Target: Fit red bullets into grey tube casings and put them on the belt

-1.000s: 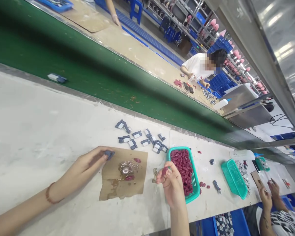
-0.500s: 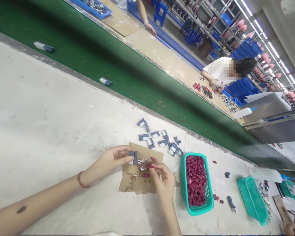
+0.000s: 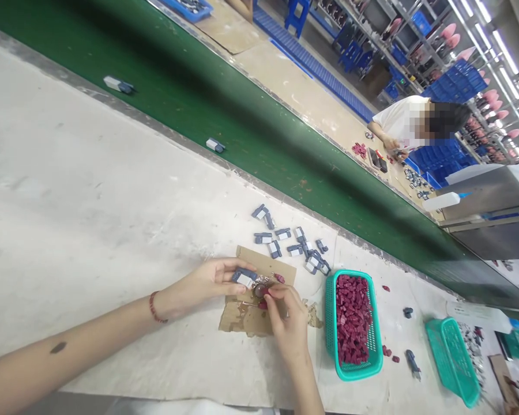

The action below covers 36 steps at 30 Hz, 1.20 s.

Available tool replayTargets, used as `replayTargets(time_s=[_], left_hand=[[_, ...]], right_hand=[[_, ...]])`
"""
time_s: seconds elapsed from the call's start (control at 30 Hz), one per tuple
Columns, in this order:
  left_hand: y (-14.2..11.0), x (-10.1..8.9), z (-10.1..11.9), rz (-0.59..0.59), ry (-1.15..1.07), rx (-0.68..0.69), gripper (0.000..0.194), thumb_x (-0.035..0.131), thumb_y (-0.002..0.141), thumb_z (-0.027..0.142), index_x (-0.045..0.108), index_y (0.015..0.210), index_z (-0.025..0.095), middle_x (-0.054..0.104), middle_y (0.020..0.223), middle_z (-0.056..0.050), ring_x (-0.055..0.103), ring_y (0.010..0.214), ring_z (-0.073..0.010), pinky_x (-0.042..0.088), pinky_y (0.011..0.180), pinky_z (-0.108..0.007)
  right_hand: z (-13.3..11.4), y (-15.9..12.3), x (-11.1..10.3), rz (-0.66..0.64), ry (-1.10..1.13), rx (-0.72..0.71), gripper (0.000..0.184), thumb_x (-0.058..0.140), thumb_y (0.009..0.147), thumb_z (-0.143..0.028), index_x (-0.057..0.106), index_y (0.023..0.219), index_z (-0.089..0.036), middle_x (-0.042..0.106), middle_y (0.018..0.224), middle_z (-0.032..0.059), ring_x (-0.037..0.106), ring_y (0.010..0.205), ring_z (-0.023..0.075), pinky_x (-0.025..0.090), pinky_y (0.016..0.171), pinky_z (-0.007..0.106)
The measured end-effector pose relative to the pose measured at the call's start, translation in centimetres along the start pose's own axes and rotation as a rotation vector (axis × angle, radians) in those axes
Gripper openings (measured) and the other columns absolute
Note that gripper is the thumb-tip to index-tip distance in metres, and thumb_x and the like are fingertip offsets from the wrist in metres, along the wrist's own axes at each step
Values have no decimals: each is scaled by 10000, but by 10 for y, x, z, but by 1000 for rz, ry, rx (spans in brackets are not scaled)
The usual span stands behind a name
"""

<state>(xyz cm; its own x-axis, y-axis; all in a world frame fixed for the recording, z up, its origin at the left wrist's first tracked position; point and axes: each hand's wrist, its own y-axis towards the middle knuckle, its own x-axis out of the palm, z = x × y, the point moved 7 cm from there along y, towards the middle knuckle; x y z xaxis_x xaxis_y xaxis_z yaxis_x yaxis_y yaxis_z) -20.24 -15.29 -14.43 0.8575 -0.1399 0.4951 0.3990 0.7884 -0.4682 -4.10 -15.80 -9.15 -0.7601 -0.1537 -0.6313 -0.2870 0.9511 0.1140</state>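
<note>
My left hand [image 3: 214, 279] pinches a small grey and white part [image 3: 244, 278] over a stained cardboard scrap [image 3: 242, 314]. My right hand [image 3: 288, 325] is closed, its fingertips holding a small red piece [image 3: 264, 292] right beside the grey part, above a shiny glue blob [image 3: 258, 289] on the cardboard. Another red piece [image 3: 279, 278] lies on the cardboard's far edge. Several grey and white parts [image 3: 292, 245] lie loose on the white bench beyond the cardboard. A teal basket [image 3: 331, 323] full of red pieces stands to the right of my right hand.
A green conveyor belt [image 3: 251, 115] runs along the far side, carrying two grey parts [image 3: 215, 145]. A second teal basket [image 3: 452, 360] lies tipped at the right with small parts nearby. A person in a white shirt [image 3: 400, 118] works across the belt. A white bottle [image 3: 476, 314] lies at the right.
My right hand came from the red basket to the cardboard with a red piece. My left hand turned the grey part toward it. The view shifted left.
</note>
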Motion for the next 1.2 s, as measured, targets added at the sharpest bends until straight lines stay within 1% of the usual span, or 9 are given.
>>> replayTargets(time_s=[0.1,0.17,0.27,0.4,0.5,0.67,0.87,1.07,1.2], left_hand=[[1,1,1,-22,35,40,466,826,615,345,658,1015,176,707,1064,-90,663,951,-253,522,851,-356],[-1,3,2,-44,91,82,415,781,676,396,660,1002,169,710,971,-73,658,879,-230,523,802,-340],[-5,10,4,-101,198,143,367,644,807,491,648,965,159,653,759,-27,595,686,-172,497,665,-294],[-13,20,6,-164,295,232,445,434,915,572,586,846,159,558,701,-4,470,558,-118,408,547,-248],[-17,25,8,-194,326,272,487,364,932,596,558,833,161,508,677,8,418,533,-109,368,517,-242],[-22,31,13,-230,315,314,490,359,937,593,546,826,154,477,655,20,414,522,-101,363,513,-234],[-23,29,15,-220,333,330,450,350,955,545,550,860,153,461,628,31,415,511,-102,353,488,-220],[-26,27,22,-155,552,435,379,324,977,416,505,748,175,444,606,35,411,524,-109,353,520,-220],[-29,29,27,-127,694,488,308,326,968,343,525,798,180,494,644,20,461,564,-127,379,557,-223]], right_hand=[[5,-2,-9,74,25,72,104,567,881,-194,612,794,-229,702,834,48,666,820,204,526,758,336],[9,-4,-11,98,36,101,100,571,872,-204,623,789,-223,706,829,53,667,812,204,524,742,330],[15,-5,-10,108,84,147,95,594,854,-223,645,775,-210,712,815,57,669,806,203,522,740,327],[17,-7,-11,215,352,271,75,677,795,-263,666,755,-201,718,816,57,677,790,200,535,705,314],[5,-5,-11,270,555,291,101,721,767,-282,670,731,-203,714,783,47,675,746,187,540,647,290],[-21,2,-3,250,692,224,98,750,765,-263,677,730,-209,715,773,33,676,737,171,543,656,277],[-24,5,6,193,706,201,54,729,795,-219,684,767,-221,714,807,16,677,760,153,540,688,260],[-29,5,4,122,511,155,85,688,797,-135,687,787,-219,727,854,30,684,819,159,543,743,262],[-30,5,1,62,485,228,63,699,778,-164,711,816,-214,741,807,37,698,758,177,559,688,267]])
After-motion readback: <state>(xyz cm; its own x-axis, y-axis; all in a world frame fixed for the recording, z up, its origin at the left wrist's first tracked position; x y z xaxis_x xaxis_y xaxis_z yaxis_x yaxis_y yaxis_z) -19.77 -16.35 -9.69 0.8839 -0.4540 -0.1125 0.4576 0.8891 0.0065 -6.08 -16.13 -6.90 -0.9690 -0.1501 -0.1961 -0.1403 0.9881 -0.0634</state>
